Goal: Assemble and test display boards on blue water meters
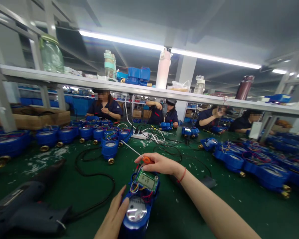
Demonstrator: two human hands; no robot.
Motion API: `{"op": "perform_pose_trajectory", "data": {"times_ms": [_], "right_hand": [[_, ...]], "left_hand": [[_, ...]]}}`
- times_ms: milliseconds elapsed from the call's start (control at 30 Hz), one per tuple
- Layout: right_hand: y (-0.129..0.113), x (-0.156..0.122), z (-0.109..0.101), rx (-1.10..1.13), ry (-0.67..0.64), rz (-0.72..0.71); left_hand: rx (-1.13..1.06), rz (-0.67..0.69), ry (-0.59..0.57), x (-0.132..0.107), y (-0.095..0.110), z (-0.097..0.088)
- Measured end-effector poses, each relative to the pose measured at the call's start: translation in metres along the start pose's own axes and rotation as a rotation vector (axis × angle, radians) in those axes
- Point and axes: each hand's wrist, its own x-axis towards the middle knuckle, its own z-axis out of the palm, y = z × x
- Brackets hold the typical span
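Observation:
In front of me on the green bench lies a blue water meter with its electronics bared. Its small display reads something like "A-28", and coloured wires run below it. My left hand rests against the meter's left side, thumb near the round dial, fingers stretched out. Over the meter's far end, my right hand is closed around a screwdriver with an orange handle. The metal shaft points up and to the left, away from the meter. Some right fingertips are hidden behind the handle and the display end.
A dark heat gun or drill lies at the left, its black cable looping across the bench. Several blue meters stand left and right. A power strip sits at the back. Overhead runs a shelf with bottles; co-workers sit opposite.

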Motion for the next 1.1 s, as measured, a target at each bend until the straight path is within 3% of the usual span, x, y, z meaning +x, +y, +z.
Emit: {"op": "perform_pose_trajectory", "data": {"times_ms": [100,200,267,400,500,600,767,1100], "right_hand": [[-0.002,0.003,0.007,0.076,-0.075,-0.001],[0.0,0.008,0.015,0.165,-0.092,-0.013],[0.004,0.01,0.02,0.223,-0.053,-0.029],[0.014,0.009,0.031,0.32,0.141,-0.054],[0.018,0.004,0.041,0.421,0.304,-0.05],[0.021,-0.006,0.053,0.505,0.515,-0.048],[0.027,-0.035,0.068,0.488,0.808,-0.026],[0.041,-0.062,0.077,0.44,0.878,0.04]], "left_hand": [[0.135,0.226,0.064,0.004,0.016,-0.003],[0.21,0.317,-0.067,0.016,0.037,-0.004],[0.226,0.315,-0.176,0.023,0.049,-0.002],[0.276,0.375,-0.196,0.029,0.056,0.0],[0.266,0.36,-0.203,0.025,0.056,-0.001],[0.247,0.241,-0.197,0.018,0.056,-0.001],[0.202,0.149,-0.122,0.009,0.059,0.003],[0.381,0.219,-0.061,0.007,0.06,0.007]]}}
